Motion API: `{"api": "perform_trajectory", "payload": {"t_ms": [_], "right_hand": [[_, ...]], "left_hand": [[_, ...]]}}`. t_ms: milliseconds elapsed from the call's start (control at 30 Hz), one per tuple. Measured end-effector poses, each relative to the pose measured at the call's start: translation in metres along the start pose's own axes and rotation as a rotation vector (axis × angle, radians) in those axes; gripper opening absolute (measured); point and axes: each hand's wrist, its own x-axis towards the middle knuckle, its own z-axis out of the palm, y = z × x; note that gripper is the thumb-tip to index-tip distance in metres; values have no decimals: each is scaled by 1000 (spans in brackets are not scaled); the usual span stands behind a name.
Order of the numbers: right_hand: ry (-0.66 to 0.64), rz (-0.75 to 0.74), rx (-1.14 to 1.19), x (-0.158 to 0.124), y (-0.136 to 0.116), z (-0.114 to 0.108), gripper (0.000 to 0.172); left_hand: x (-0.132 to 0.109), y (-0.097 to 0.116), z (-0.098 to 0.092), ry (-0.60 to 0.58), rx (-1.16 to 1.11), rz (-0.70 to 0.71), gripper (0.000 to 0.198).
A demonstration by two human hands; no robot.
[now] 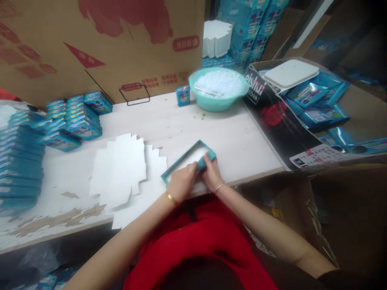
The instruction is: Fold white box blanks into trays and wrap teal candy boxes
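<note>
Near the table's front edge both hands hold a teal open-sided carton, its thin walls forming a rectangular frame. My left hand is closed around its near side, thumb on top. At the right end, my right hand pinches a raised teal flap or wall of it. Just left lies a loose pile of flat white die-cut cards. Further back stand a small blue printed box and a turquoise bowl filled with white granules, a clear rod-like object resting on them.
Stacked blue boxes line the table's left side, with more stacks behind. A large cardboard carton walls off the back. At right, an open black carton holds blue packets and a white lid.
</note>
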Motion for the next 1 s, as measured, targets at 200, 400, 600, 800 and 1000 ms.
{"api": "perform_trajectory", "payload": {"t_ms": [200, 400, 600, 800, 1000], "right_hand": [[-97, 54, -132, -4, 5, -1, 43], [-97, -77, -488, 8, -27, -39, 79], [-675, -938, -1551, 11, -33, -61, 52], [-694, -1059, -1669, 18, -2, -59, 25], [-727, -1071, -1725, 17, -1, -57, 24]], "left_hand": [[1, -23, 15, -36, 14, 86, 44], [6, -44, 4, -49, 47, 114, 41], [9, -43, 9, -65, 68, 254, 38], [-15, -41, 22, 90, 173, 137, 41], [-33, -54, 33, 88, 152, 63, 36]]}}
